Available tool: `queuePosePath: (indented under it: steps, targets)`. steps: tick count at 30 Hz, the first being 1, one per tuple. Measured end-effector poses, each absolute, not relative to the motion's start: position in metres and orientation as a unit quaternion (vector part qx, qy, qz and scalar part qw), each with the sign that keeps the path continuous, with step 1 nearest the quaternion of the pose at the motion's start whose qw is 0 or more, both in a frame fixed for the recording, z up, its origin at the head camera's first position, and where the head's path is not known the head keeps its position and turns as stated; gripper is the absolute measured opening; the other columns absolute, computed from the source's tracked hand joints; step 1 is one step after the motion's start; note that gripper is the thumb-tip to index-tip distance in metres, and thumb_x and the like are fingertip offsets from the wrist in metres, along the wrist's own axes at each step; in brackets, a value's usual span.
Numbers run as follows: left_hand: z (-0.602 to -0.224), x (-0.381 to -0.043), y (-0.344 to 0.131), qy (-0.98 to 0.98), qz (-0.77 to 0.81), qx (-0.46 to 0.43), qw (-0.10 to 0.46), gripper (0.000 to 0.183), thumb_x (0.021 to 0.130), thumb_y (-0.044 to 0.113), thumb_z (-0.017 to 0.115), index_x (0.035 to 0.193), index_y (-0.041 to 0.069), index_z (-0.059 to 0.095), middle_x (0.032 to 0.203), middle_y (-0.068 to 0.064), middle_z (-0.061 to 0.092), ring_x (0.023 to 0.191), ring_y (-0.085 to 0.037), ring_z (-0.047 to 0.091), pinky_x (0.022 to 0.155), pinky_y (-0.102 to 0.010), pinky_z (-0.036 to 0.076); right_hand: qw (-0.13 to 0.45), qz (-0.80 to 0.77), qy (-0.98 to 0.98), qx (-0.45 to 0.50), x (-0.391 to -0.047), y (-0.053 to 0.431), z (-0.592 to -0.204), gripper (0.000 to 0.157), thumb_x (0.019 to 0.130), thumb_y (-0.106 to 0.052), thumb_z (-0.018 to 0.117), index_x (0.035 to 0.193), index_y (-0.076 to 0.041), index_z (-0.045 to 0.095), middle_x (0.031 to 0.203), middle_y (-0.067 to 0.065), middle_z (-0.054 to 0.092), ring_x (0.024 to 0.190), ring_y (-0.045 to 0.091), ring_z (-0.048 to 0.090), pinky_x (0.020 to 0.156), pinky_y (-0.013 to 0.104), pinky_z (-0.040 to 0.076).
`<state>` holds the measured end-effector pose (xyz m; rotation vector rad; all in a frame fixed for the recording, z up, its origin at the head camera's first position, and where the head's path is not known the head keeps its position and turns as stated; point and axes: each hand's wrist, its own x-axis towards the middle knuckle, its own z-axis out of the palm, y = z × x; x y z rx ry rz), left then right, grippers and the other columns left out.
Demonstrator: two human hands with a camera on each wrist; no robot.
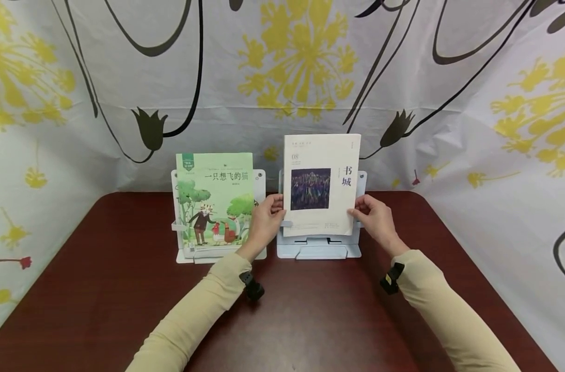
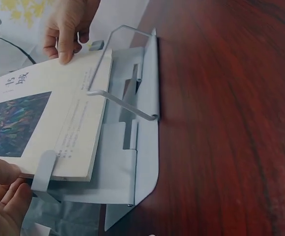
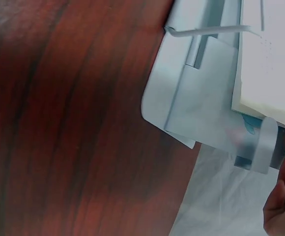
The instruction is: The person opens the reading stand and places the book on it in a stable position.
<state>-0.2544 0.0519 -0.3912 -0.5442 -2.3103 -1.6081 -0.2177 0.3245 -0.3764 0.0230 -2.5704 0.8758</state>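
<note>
A white-covered book (image 1: 310, 155) with a dark square picture leans on the right-hand book stand (image 1: 284, 250), a pale metal one. My left hand (image 1: 265, 219) pinches the book's left edge, thumb on the cover. On the opposite edge, my right hand (image 1: 377, 219) pinches it the same way. The book's bottom edge is above the stand's base. In the left wrist view, a side clip (image 2: 45, 169) overlaps the cover near my left fingers, and a bent wire holder (image 2: 123, 104) crosses the lower cover. The right clip (image 3: 266, 145) stands beside my right fingers.
To the left, a green picture book (image 1: 217, 201) stands upright on a second white stand (image 1: 260, 181), close to my left forearm. Both stands are on a dark red wooden table (image 1: 301, 310). Behind it hangs a flower-patterned cloth (image 1: 245, 67).
</note>
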Motion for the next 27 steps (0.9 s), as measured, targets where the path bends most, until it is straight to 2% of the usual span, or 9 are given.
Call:
queuePosePath:
  steps: [8, 13, 18, 27]
  targets:
    - [-0.395, -0.254, 0.053, -0.812, -0.526, -0.203, 0.150, 0.029, 0.085, 0.000, 0.064, 0.114, 0.000, 0.060, 0.101, -0.014, 0.068, 0.091, -0.023, 0.067, 0.078, -0.027, 0.054, 0.211, 0.283, -0.936, 0.010, -0.214, 0.325, -0.381, 0.013, 0.083, -0.015, 0.072, 0.088, -0.005, 0.065, 0.075, 0.010, 0.066, 0.064, 0.020, 0.053, 0.053, 0.029, 0.041]
    - [-0.397, -0.252, 0.051, -0.823, -0.508, -0.204, 0.150, 0.022, 0.085, 0.001, 0.065, 0.107, 0.000, 0.061, 0.099, -0.013, 0.068, 0.088, -0.022, 0.066, 0.076, -0.026, 0.054, 0.214, 0.259, -0.942, 0.019, -0.211, 0.325, -0.383, 0.013, 0.083, -0.014, 0.073, 0.087, -0.003, 0.067, 0.079, 0.012, 0.064, 0.072, 0.023, 0.051, 0.062, 0.032, 0.037]
    - [-0.399, -0.251, 0.051, -0.834, -0.484, -0.210, 0.162, 0.023, 0.085, 0.003, 0.067, 0.107, 0.001, 0.062, 0.095, -0.011, 0.069, 0.085, -0.021, 0.066, 0.074, -0.027, 0.054, 0.222, 0.236, -0.946, 0.017, -0.209, 0.324, -0.385, 0.013, 0.082, -0.016, 0.074, 0.082, -0.003, 0.069, 0.077, 0.011, 0.060, 0.078, 0.026, 0.046, 0.068, 0.036, 0.031]
    - [-0.399, -0.252, 0.051, -0.842, -0.467, -0.209, 0.169, 0.027, 0.084, 0.003, 0.066, 0.111, 0.001, 0.060, 0.093, -0.009, 0.068, 0.084, -0.019, 0.064, 0.073, -0.028, 0.053, 0.241, 0.201, -0.949, 0.024, -0.208, 0.324, -0.390, 0.014, 0.079, -0.018, 0.076, 0.077, -0.006, 0.071, 0.076, 0.010, 0.060, 0.078, 0.026, 0.049, 0.064, 0.041, 0.037]
